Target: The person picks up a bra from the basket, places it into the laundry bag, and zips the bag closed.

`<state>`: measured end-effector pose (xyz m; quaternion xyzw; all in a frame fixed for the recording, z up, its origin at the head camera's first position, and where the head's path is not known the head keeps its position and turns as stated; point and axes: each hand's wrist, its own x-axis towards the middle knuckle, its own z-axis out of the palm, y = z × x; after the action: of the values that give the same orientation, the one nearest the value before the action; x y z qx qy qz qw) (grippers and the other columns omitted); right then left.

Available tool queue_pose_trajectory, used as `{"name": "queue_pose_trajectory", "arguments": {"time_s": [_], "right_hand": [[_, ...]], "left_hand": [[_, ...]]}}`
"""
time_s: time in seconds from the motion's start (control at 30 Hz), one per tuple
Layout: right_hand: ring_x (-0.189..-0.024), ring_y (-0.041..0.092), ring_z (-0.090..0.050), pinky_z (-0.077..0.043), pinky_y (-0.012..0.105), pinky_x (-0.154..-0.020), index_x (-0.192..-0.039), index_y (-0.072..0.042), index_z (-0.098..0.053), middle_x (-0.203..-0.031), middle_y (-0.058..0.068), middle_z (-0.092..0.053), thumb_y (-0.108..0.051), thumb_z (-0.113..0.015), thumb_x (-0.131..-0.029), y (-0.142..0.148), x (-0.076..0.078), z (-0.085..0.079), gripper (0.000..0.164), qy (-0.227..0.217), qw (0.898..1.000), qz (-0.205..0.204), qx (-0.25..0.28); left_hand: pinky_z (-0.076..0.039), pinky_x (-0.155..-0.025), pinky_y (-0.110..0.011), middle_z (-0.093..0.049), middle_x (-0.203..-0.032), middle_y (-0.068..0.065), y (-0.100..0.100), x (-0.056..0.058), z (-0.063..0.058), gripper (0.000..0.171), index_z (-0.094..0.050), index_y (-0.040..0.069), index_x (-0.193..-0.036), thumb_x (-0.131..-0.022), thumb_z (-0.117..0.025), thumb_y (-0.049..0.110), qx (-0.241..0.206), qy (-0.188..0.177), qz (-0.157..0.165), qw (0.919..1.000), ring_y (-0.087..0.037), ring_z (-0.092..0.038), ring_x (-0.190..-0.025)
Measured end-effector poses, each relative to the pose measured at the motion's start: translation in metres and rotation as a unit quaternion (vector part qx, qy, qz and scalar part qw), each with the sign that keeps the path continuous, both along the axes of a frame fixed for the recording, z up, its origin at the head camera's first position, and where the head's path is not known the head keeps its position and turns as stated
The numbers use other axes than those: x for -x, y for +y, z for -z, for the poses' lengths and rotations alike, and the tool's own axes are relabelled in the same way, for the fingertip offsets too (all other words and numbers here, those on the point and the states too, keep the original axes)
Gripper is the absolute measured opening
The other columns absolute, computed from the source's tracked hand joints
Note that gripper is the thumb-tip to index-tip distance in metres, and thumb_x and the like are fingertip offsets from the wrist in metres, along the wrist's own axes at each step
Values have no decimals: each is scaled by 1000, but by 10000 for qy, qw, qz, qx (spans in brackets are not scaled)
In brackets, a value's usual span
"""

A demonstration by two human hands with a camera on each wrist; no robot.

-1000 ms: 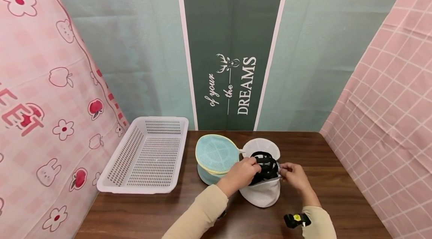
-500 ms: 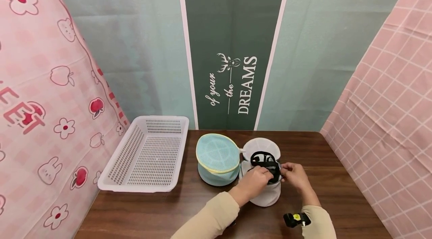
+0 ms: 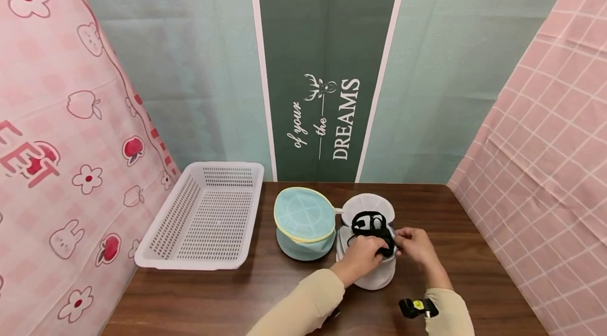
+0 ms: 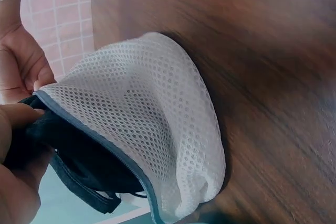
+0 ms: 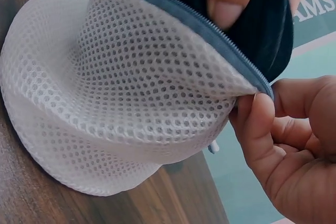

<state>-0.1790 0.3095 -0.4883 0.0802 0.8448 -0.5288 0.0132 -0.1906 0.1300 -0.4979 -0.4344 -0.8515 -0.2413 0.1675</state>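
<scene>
A white mesh laundry bag point(image 3: 377, 277) with a grey zip point(image 5: 205, 31) around its mouth stands on the table. Its round lid point(image 3: 368, 203) is folded back behind it. Black fabric with straps, a strappy garment point(image 4: 92, 158), fills the mouth, and some loops rise above the rim. My left hand point(image 3: 362, 257) reaches into the opening and grips the garment, thumb and fingers on the dark cloth. On the right side, my right hand point(image 5: 294, 140) pinches the zipped edge between thumb and forefinger. The garment's lower part is hidden inside the bag.
Left of the white bag sits a light blue mesh bag point(image 3: 305, 215) with yellow trim. A white perforated plastic basket point(image 3: 142, 261) stands farther left on the brown wooden table point(image 3: 227, 299). Printed curtains hang behind and at both sides.
My left hand has moved right and down over the bag's mouth, pressing the garment lower at the front. The garment's back loops now show more. The right hand stays at the rim.
</scene>
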Motion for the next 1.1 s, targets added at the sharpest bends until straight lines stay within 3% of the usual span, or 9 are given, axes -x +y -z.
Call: {"name": "queue_pose_trajectory", "arguments": {"time_s": [0.33, 0.53, 0.67, 0.73, 0.87, 0.9, 0.97, 1.03, 1.1], "right_hand": [[-59, 19, -58, -52, 34, -56, -99, 19, -57, -78, 13, -60, 6, -53, -85, -5, -1, -8, 19, 62, 9982, -481, 360], [-60, 18, -57, -51, 30, -55, -100, 20, -57, -78, 13, -61, 6, -54, -85, -6, -3, -6, 20, 67, 9983, -419, 394], [-60, 18, -58, -51, 31, -55, -100, 20, -57, -78, 14, -61, 6, -54, -86, -4, -6, -5, 20, 88, 9987, -372, 326], [-59, 18, -57, -51, 30, -54, -100, 20, -57, -78, 14, -62, 7, -54, -85, -4, -7, -3, 20, 124, 9987, -380, 320], [-56, 17, -55, -49, 29, -51, -102, 19, -55, -76, 12, -59, 6, -52, -86, -5, -7, -1, 21, 89, 9985, -282, 464], [-56, 17, -54, -49, 29, -50, -104, 18, -54, -76, 12, -58, 6, -52, -86, -6, -7, 0, 22, 58, 9983, -247, 526], [-55, 17, -53, -49, 28, -49, -111, 17, -51, -77, 12, -57, 3, -52, -88, -6, -7, 0, 27, -34, 9976, -197, 665], [-55, 18, -53, -49, 29, -49, -119, 14, -48, -81, 12, -57, 0, -52, -89, -6, -7, -1, 33, -108, 9968, -174, 769], [-56, 18, -54, -50, 32, -51, -127, 12, -43, -82, 12, -57, -1, -54, -88, -6, -7, -2, 42, -251, 9956, -207, 878]], "left_hand": [[-43, -64, -12, -67, -84, 9, 13, 12, 13, 23, -72, 15, -89, -68, -72, 5, 70, -1037, -253, 9943, -4, -61, -76], [-41, -71, -13, -67, -88, 7, 12, 17, 17, 25, -72, 12, -94, -70, -73, 9, 108, -1778, 76, 9840, -3, -59, -84], [-40, -69, -11, -67, -93, 8, 6, 18, 11, 29, -71, 11, -101, -72, -71, 11, -170, -2586, 395, 9650, 1, -55, -83], [-41, -68, -10, -67, -93, 6, 1, 18, 7, 28, -70, 8, -104, -75, -70, 9, -541, -3068, 543, 9487, 3, -55, -81], [-44, -70, -13, -67, -92, 1, -10, 18, 2, 22, -69, 4, -102, -81, -67, 8, -1354, -3312, 600, 9319, 2, -58, -80], [-44, -72, -14, -67, -92, 1, -13, 19, 0, 21, -69, 5, -102, -81, -66, 8, -1434, -3208, 498, 9349, 1, -58, -81], [-44, -78, -18, -65, -94, 3, -16, 21, 0, 20, -69, 9, -101, -81, -67, 11, -1189, -2707, 138, 9552, -4, -58, -88], [-43, -82, -23, -62, -97, 2, -19, 23, 1, 22, -70, 14, -101, -80, -69, 16, -643, -2150, -218, 9742, -10, -56, -93], [-42, -82, -27, -60, -98, 1, -20, 23, 3, 24, -70, 17, -102, -78, -71, 20, -58, -1614, -404, 9860, -14, -55, -95]]}}
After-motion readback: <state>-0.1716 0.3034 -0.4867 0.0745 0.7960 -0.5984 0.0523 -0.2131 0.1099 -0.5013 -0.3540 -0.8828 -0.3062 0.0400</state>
